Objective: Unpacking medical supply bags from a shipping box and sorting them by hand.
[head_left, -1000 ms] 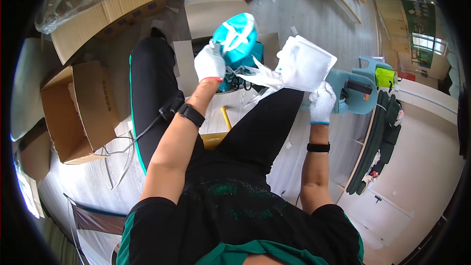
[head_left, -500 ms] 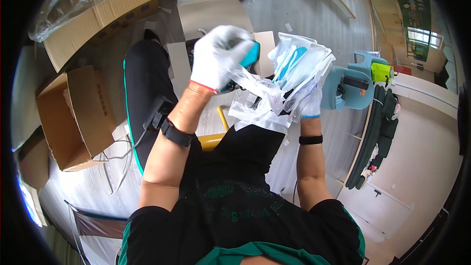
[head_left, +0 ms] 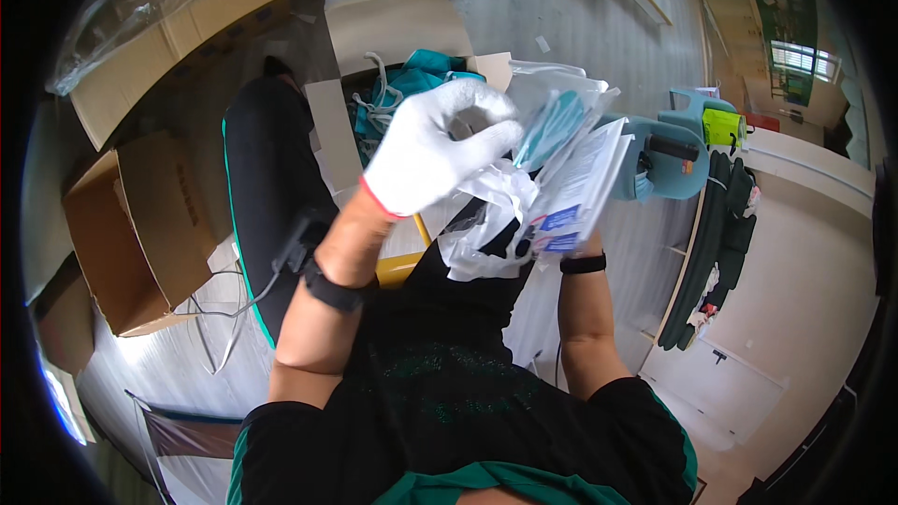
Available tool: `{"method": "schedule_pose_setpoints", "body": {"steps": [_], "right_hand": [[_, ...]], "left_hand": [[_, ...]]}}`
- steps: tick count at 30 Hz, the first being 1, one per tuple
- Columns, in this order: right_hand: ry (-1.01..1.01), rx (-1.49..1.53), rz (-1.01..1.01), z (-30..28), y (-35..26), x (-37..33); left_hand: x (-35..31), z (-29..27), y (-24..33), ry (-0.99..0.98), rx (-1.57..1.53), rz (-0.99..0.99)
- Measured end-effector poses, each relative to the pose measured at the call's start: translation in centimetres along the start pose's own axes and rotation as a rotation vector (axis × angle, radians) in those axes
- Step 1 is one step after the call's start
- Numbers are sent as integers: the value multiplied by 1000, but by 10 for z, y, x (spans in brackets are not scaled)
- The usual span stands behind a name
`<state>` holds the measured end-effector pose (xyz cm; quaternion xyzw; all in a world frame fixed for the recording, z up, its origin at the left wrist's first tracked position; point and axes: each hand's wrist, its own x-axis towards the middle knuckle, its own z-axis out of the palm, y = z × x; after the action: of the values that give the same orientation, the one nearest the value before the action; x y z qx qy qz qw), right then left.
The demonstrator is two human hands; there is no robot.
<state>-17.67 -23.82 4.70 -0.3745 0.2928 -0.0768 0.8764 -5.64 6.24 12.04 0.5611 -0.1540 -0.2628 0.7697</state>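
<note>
My left hand (head_left: 440, 145) wears a white knitted glove with a red cuff edge. Its fingers curl into a ring, and crumpled white plastic bag film (head_left: 491, 189) runs up to its underside. Clear plastic packets (head_left: 585, 173) with blue-and-white print stand up over my right hand (head_left: 593, 244), which they mostly cover, fingers included; it appears to support them from behind. Inside the clear wrapping, a folded teal piece (head_left: 552, 128) shows. Beyond my left hand, an open cardboard box (head_left: 398, 23) holds teal cloth-like items (head_left: 426, 70) with pale grey cords.
At left, an empty brown carton (head_left: 140, 224) lies open on its side, near loose cables (head_left: 220, 346). A large cardboard piece (head_left: 187, 28) with clear film is at the upper left. A light-blue plastic stool (head_left: 687, 182) stands at right, beside dark green cushions (head_left: 716, 252).
My left hand has moved slightly right and down, uncovering more of the teal items in the box. The packets have turned, so their printed side now shows and hides my right hand.
</note>
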Motion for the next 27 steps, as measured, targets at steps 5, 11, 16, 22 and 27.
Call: {"method": "schedule_pose_setpoints", "body": {"steps": [5, 11, 16, 22, 27], "right_hand": [[-99, -383, -111, -19, -3, 7], [-107, -246, -140, 27, 12, -4], [162, -453, -282, 30, 30, -1], [505, -542, -397, 60, 78, 18], [556, -756, -378, 60, 79, 23]], "left_hand": [[5, -27, 22, -300, 0, 9], [6, 6, -19, -175, 76, 8], [19, 18, -44, 225, 65, -151], [32, 15, -97, 504, 104, -87], [27, 8, -109, 474, 224, -75]]}}
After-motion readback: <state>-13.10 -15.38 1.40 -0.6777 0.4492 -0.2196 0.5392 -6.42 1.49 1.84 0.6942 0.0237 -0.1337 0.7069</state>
